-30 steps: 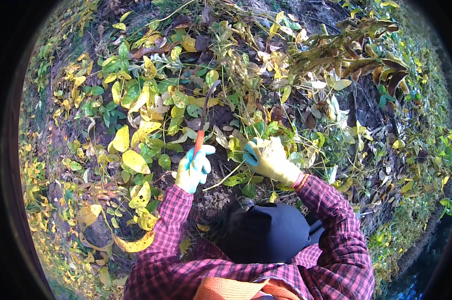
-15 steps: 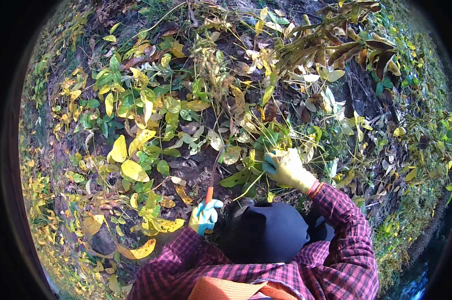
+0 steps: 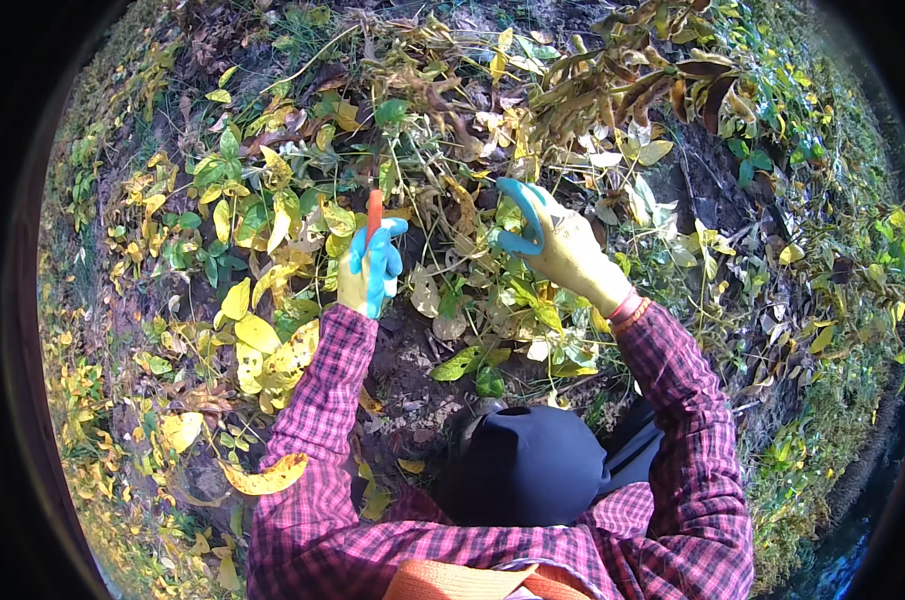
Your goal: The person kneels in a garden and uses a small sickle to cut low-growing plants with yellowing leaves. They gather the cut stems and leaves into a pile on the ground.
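Across the ground ahead spreads a tangle of bean-like vines [image 3: 442,150] with yellow and green leaves, dry brown pods [image 3: 622,85] hanging at the upper right over bare dark soil [image 3: 412,370]. Below sits the person's knee in dark cloth [image 3: 522,470], flanked by plaid sleeves [image 3: 312,430]. The right hand [image 3: 562,240], in a yellow glove with blue fingertips, is closed around a bunch of stems [image 3: 472,215] at the middle of the plant. The left hand [image 3: 367,270], gloved alike, is wrapped tight on an orange-handled cutting tool [image 3: 374,215], held upright just left of those stems; its blade is hidden. By the look of it, this is the cutting step: next the tool must reach the gripped stems, clear of the right fingers.
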Tool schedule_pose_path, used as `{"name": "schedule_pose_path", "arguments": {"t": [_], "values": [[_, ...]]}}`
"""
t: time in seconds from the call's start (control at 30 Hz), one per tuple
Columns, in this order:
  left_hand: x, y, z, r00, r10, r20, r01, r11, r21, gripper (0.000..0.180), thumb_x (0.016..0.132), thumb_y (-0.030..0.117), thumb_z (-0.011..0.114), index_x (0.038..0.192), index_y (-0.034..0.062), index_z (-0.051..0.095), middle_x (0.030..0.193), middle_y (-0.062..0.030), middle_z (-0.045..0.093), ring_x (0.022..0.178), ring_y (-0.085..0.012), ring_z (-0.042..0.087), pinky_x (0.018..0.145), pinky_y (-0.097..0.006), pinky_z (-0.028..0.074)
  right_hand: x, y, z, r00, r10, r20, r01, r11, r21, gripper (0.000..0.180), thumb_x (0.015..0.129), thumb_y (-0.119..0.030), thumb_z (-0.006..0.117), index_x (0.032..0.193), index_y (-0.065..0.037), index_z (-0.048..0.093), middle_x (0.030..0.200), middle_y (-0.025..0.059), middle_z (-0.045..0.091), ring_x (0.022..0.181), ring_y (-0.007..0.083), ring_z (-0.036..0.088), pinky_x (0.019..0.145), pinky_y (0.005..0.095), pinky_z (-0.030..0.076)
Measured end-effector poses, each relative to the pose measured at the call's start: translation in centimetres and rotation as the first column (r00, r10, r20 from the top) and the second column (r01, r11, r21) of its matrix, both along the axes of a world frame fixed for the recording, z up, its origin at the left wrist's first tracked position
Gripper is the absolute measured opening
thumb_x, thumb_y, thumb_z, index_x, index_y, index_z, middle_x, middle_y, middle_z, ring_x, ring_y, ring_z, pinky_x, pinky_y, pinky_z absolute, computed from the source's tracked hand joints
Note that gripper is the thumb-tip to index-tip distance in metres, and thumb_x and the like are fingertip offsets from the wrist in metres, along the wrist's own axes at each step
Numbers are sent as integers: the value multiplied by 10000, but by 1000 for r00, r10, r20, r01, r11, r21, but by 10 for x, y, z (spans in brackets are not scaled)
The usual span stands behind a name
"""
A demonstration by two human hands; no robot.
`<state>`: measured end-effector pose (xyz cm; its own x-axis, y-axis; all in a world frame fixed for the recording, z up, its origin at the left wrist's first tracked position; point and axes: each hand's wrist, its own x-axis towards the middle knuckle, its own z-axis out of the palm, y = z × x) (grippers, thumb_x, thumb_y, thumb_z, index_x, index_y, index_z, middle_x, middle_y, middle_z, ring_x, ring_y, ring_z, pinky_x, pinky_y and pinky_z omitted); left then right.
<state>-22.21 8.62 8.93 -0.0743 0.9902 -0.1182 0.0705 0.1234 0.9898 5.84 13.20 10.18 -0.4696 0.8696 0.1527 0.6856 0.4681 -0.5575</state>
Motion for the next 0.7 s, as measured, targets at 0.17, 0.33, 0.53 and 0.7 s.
{"name": "schedule_pose_path", "arguments": {"t": [0.17,0.33,0.53,0.7], "values": [[-19,-6,3,963,78,258,-80,997,-3,490,939,471,489,1139,34,582,601,3,489,389,-58,415,344,-212,337,-57,69,-28,946,-179,270,135,976,173,813,871,-446,565,1479,-110,142,1339,238,456,1082,364,577,879,449,473],[-29,-53,-12,652,226,723,-58,966,-250,425,981,321,436,1169,-51,518,625,-38,557,415,-102,495,314,-226,394,-55,38,-65,955,6,297,67,970,-235,377,867,-345,533,1086,-52,620,881,201,657,771,351,645,703,388,521],[6,-113,-26,840,375,392,-244,906,-345,438,954,400,470,1121,5,556,579,14,471,390,-74,414,338,-224,351,-1,-74,-73,469,555,688,-656,740,-150,222,807,-256,559,863,-70,667,687,130,624,644,305,625,591,408,504],[30,-93,-37,851,349,392,-56,803,-593,421,949,419,483,1126,46,564,591,32,454,357,-60,347,306,-211,295,-4,-34,-51,970,210,122,-179,957,-228,566,820,-372,634,1307,-127,482,979,163,635,830,325,638,714,402,514]]}}
